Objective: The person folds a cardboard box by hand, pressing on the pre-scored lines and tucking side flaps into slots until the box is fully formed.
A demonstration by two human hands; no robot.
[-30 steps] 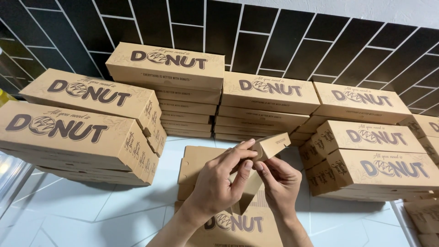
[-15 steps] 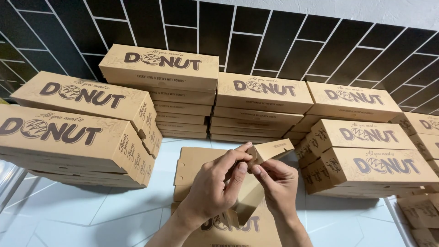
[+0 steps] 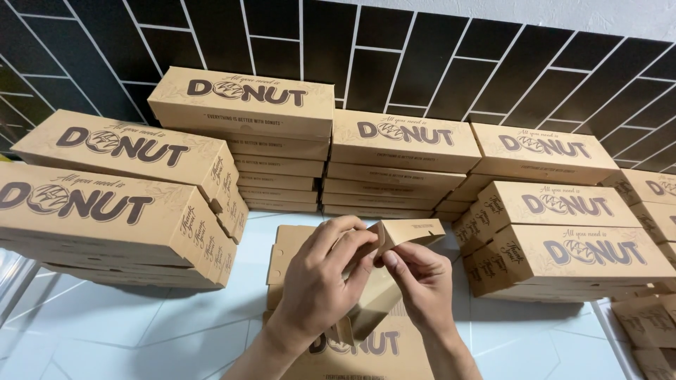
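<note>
Both hands meet over the near middle of the pale tiled countertop (image 3: 127, 324), working 1 part-folded flat brown cardboard box blank (image 3: 366, 309).

- Left hand (image 3: 320, 281): fingers curled, thumb and forefinger pinching the raised end flap (image 3: 412, 231) from its left side.
- Right hand (image 3: 422, 281): fingers bent, thumb tip pressed against the same flap from below and to the right. Grasp partly hidden; how firm it is I cannot tell.
- Flap stands up at the fingertips, tilted toward the wall; the blank's long axis runs from the near edge away toward the black tiled wall (image 3: 366, 42).
- Both hands equally near; flap lies between them, slightly beyond.
- Stacks of closed brown cardboard boxes (image 3: 394, 162) ring the far side, left and right.
</note>
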